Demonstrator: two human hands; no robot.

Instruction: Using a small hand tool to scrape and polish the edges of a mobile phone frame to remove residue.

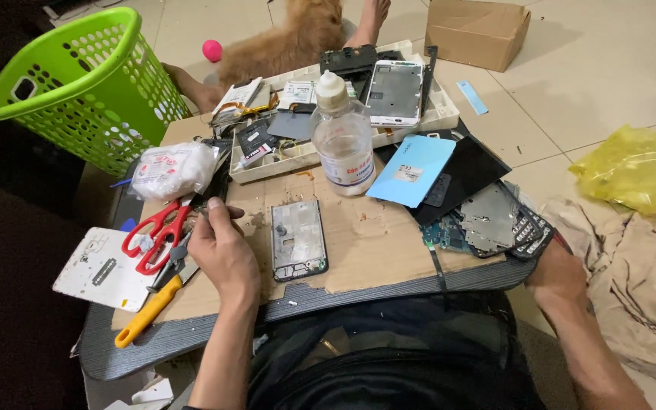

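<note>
**Phone teardown, tool in hand**

Just left of the left hand (222, 250) lie red scissors (155, 231); its fingers pinch a thin tool. The opened phone frame (298, 239) lies just right. The right hand (558, 275) rests at the table's (358, 243) edge, its grip hidden. Prying the frame probably demands steadying it.

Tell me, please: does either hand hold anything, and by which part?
It cannot be told for sure. The left hand curls by the red scissors; any grip is hidden. The right hand rests empty at the board edge.

Bright, even overhead light; soft shadows fall under the worktop (373, 250) edge. Left frame side is dark, edges bend slightly, focus sharp.
</note>
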